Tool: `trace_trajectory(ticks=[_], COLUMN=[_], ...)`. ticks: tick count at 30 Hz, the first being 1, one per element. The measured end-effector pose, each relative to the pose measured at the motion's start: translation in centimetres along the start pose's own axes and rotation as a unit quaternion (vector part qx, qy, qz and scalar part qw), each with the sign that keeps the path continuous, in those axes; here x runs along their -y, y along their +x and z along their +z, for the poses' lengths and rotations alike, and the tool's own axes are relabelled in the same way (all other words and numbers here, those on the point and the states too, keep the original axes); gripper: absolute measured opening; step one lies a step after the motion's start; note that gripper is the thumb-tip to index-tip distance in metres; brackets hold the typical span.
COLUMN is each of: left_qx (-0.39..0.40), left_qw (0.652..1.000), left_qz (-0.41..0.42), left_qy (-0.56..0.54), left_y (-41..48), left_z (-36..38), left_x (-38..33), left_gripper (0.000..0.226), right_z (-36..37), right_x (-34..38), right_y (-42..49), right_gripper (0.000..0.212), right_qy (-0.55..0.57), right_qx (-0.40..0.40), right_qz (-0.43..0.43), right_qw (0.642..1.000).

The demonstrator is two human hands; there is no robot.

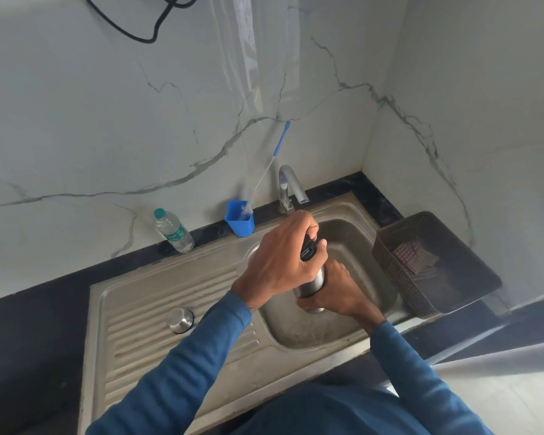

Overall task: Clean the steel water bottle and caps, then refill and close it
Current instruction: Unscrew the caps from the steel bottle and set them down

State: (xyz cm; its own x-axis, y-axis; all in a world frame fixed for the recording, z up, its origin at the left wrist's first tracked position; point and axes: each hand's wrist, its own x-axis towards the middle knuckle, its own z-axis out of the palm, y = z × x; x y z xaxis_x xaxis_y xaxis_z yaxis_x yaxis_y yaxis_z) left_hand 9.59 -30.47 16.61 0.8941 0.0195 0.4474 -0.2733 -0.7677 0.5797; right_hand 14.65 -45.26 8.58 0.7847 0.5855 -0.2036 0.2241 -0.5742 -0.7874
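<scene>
The steel bottle (319,279) and steel cap (179,320) shine glossy (the black lid (307,251) looks matt plastic); the metal sink (157,296) is dull; the blue holder (241,226), smooth plastic.

Steel drainboard (157,296), steel cap (179,320) on it

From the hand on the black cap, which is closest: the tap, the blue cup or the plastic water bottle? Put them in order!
From the left hand:
1. Tap, just behind it.
2. Blue cup, back left.
3. Plastic water bottle, far left.
</scene>
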Motion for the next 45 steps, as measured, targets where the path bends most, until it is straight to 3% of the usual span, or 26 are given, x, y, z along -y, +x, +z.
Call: trace_trajectory(ticks=[5, 16, 23, 28, 30, 33, 38, 40, 42, 45], left_qx=[-0.01, -0.017, -0.063, 0.066, 0.024, -0.115, -0.306, -0.295, -0.248, -0.079], left_qw=[1.0, 1.0, 0.992, 0.957, 0.958, 0.962, 0.884, 0.873, 0.888, 0.928], left_qz=[-0.01, -0.014, -0.049, -0.105, -0.118, -0.139, -0.278, -0.304, -0.299, -0.251], left_qy=[-0.005, -0.019, -0.101, -0.263, -0.259, -0.203, -0.217, -0.239, -0.246, -0.264], left_y=[-0.4, -0.7, -0.8, 0.2, 0.3, -0.2, 0.7, 0.9, 0.7, -0.2], left_z=[0.3, 0.5, 0.4, -1.4, -1.0, 0.8, 2.7, 3.0, 3.0, 1.8], left_x=[0.5, 0.7, 0.1, 0.7, 0.7, -0.2, -2.1, -2.9, -3.0, -1.2], left_gripper=[0.027, 0.025, 0.024, 0.023, 0.02, 0.021, 0.022, 0.025, 0.026, 0.043], right_z=[0.7, 0.8, 0.9, 0.3, 0.4, 0.7, 0.9, 0.7, 0.3, -0.2], right_x=[-0.2, 0.0, 0.3, 1.1, 1.4, 2.0, 3.3, 3.5, 3.2, 2.1], right_y=[0.1, 0.0, 0.1, -0.3, -0.2, -0.2, -0.4, -0.4, -0.4, 0.0], right_gripper=[0.057, 0.052, 0.061, 0.079, 0.063, 0.052, 0.062, 0.058, 0.051, 0.049], right_qy=[-0.002, 0.001, 0.017, 0.027, 0.014, 0.013, 0.007, 0.017, 0.017, -0.01], right_qx=[0.003, 0.009, 0.017, 0.031, 0.03, -0.002, -0.088, -0.094, -0.093, -0.092], right_qz=[0.008, 0.011, 0.016, -0.006, 0.005, 0.028, 0.057, 0.066, 0.08, 0.089], right_qw=[1.0, 1.0, 1.0, 0.999, 0.999, 1.0, 0.994, 0.993, 0.992, 0.992])
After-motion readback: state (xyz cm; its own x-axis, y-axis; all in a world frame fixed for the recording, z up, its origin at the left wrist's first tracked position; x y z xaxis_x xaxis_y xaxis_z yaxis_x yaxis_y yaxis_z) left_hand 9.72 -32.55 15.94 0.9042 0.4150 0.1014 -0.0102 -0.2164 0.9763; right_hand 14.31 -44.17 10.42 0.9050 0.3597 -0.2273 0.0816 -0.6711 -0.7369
